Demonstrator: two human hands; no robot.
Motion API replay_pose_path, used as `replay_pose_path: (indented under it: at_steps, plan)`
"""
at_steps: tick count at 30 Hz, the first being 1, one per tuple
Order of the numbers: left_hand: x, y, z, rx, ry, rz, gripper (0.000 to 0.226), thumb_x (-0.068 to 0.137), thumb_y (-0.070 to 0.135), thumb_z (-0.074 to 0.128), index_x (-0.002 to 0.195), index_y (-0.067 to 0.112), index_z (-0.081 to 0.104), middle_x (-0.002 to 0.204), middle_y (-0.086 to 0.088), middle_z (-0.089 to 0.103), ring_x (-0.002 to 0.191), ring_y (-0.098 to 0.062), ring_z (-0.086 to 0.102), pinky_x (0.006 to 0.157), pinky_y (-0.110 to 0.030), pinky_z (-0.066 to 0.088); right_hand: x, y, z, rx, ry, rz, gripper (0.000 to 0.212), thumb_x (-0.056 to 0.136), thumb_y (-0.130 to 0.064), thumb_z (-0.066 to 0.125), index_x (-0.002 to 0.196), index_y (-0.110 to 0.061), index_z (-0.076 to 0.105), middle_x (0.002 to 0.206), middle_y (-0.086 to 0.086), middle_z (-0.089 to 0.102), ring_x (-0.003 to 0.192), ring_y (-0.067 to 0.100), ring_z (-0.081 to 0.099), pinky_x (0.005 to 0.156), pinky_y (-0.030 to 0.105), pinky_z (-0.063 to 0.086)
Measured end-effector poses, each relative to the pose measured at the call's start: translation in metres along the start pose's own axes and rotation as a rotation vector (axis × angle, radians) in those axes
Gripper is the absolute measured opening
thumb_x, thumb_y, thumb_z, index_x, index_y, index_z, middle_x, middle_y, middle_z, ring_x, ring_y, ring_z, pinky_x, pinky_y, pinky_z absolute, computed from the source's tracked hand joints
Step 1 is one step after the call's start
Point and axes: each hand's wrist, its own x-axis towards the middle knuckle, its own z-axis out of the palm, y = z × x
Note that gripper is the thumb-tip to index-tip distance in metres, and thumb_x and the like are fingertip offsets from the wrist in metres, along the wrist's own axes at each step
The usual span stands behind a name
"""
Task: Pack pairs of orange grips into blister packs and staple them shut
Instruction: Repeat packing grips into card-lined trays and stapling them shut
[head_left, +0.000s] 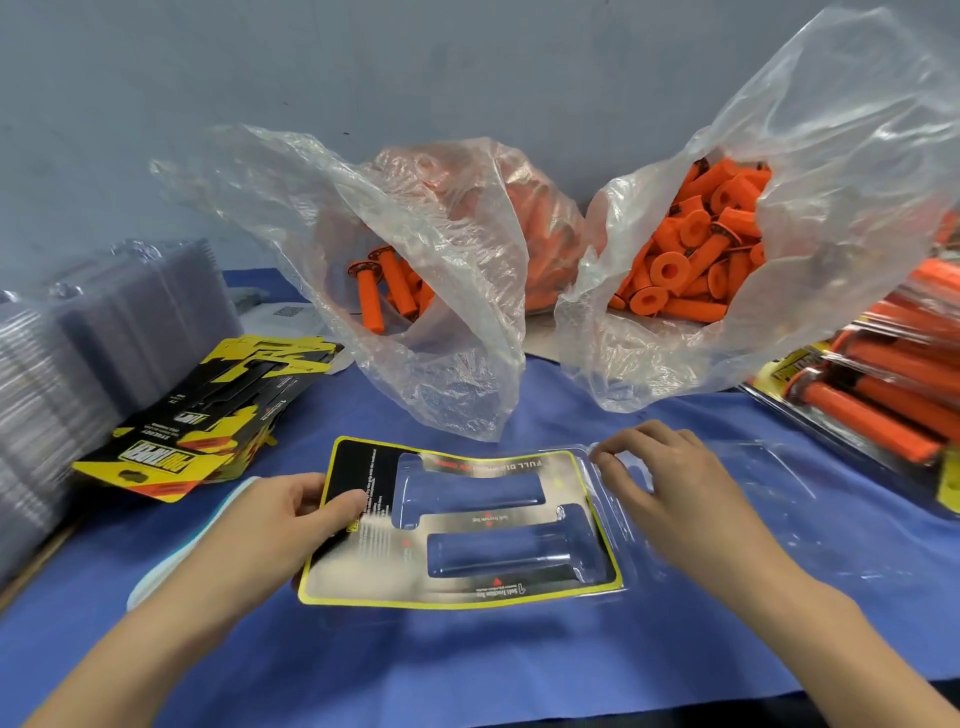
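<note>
In the head view, a clear blister pack lies flat at the middle of the blue cloth. It is lined with a black, silver and yellow card, and its two grip-shaped hollows hold nothing. The left hand pinches its left edge, thumb on top. The right hand, fingers curled, pinches the clear right rim. Behind it stand two open bags, the left bag and the right bag, both holding orange grips (too many to count). One stack of printed cards and a stack of clear shells sit to the left, and filled packs are piled to the right.

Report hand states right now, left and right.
Left hand: gripping the printed card by its left edge, thumb on top.
Right hand: pinching the rim of the clear blister pack.
</note>
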Motion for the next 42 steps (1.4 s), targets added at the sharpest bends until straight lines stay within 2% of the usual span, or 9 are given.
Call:
replay_pose_path:
  at_steps: [4,13,17,19,23,32,36,39,42]
  plan:
    - [0.002,0.001,0.004,0.054,0.012,0.002,0.024,0.092,0.038,0.064,0.086,0.018,0.075,0.078,0.000,0.075,0.061,-0.014,0.063,0.056,-0.028,0.044,-0.001,0.002,0.000,-0.004,-0.034,-0.018,0.020,0.097,-0.031,0.054,0.109,-0.040,0.067,0.108,-0.019,0.059,0.099,0.014,0.047,0.085,0.030,0.036]
    - [-0.002,0.011,0.013,0.103,0.032,0.027,0.027,0.093,0.031,0.063,0.083,0.008,0.072,0.072,-0.012,0.070,0.043,-0.008,0.048,0.037,-0.020,0.038,-0.005,0.004,0.002,-0.081,-0.117,-0.012,0.020,0.098,-0.034,0.053,0.113,-0.037,0.067,0.123,-0.016,0.056,0.114,0.016,0.046,0.098,0.035,0.038]
    - [-0.004,0.013,0.012,0.200,0.053,0.043,0.031,0.093,0.042,0.061,0.082,0.015,0.071,0.072,-0.002,0.073,0.061,-0.016,0.065,0.057,-0.032,0.051,-0.006,0.004,0.003,-0.147,-0.166,-0.002,0.021,0.099,-0.039,0.049,0.113,-0.042,0.064,0.136,-0.014,0.047,0.124,0.014,0.040,0.103,0.034,0.034]
    - [-0.004,0.010,0.012,0.381,0.131,0.093,0.034,0.092,0.050,0.056,0.082,0.019,0.067,0.070,-0.002,0.068,0.068,-0.018,0.062,0.065,-0.037,0.046,-0.007,0.004,0.004,-0.165,-0.173,-0.005,0.022,0.100,-0.041,0.047,0.114,-0.042,0.064,0.139,-0.014,0.044,0.126,0.014,0.039,0.103,0.034,0.033]
    - [-0.004,0.006,0.008,0.500,0.274,0.123,0.046,0.091,0.058,0.049,0.121,0.026,0.063,0.082,0.007,0.055,0.080,-0.012,0.054,0.069,-0.034,0.039,-0.006,0.004,0.005,-0.196,-0.169,-0.014,0.022,0.100,-0.042,0.047,0.113,-0.041,0.064,0.141,-0.012,0.044,0.127,0.016,0.039,0.102,0.034,0.034]
    - [0.000,-0.005,0.008,0.430,0.165,0.144,0.026,0.096,0.044,0.051,0.119,0.037,0.061,0.101,0.007,0.061,0.072,-0.013,0.058,0.070,-0.033,0.045,-0.002,-0.025,0.009,-0.012,-0.041,-0.171,0.030,0.099,-0.032,0.052,0.126,-0.032,0.063,0.138,-0.012,0.052,0.126,0.015,0.045,0.104,0.031,0.036]
    - [0.004,-0.010,0.010,0.428,0.113,0.151,0.031,0.094,0.052,0.048,0.125,0.045,0.054,0.104,0.011,0.062,0.081,-0.008,0.061,0.073,-0.029,0.045,-0.004,-0.054,0.031,-0.053,-0.248,-0.310,0.049,0.101,-0.047,0.041,0.148,-0.038,0.037,0.158,-0.015,0.029,0.148,0.010,0.017,0.119,0.028,0.014]
    - [0.004,-0.013,0.016,0.438,0.113,0.180,0.046,0.090,0.062,0.046,0.134,0.049,0.046,0.133,0.006,0.045,0.105,-0.013,0.060,0.093,-0.038,0.049,-0.005,-0.065,0.045,-0.138,-0.414,-0.333,0.065,0.094,-0.067,0.025,0.154,-0.042,0.015,0.164,-0.018,0.006,0.152,0.010,-0.004,0.123,0.036,-0.002]
    - [-0.001,-0.008,0.024,0.613,0.108,0.428,0.057,0.091,0.069,0.034,0.142,0.044,0.041,0.152,0.011,0.025,0.131,-0.012,0.039,0.107,-0.038,0.039,-0.007,-0.067,0.054,-0.188,-0.483,-0.332,0.076,0.090,-0.075,0.020,0.156,-0.040,0.006,0.165,-0.016,0.001,0.152,0.012,-0.007,0.123,0.042,-0.005]
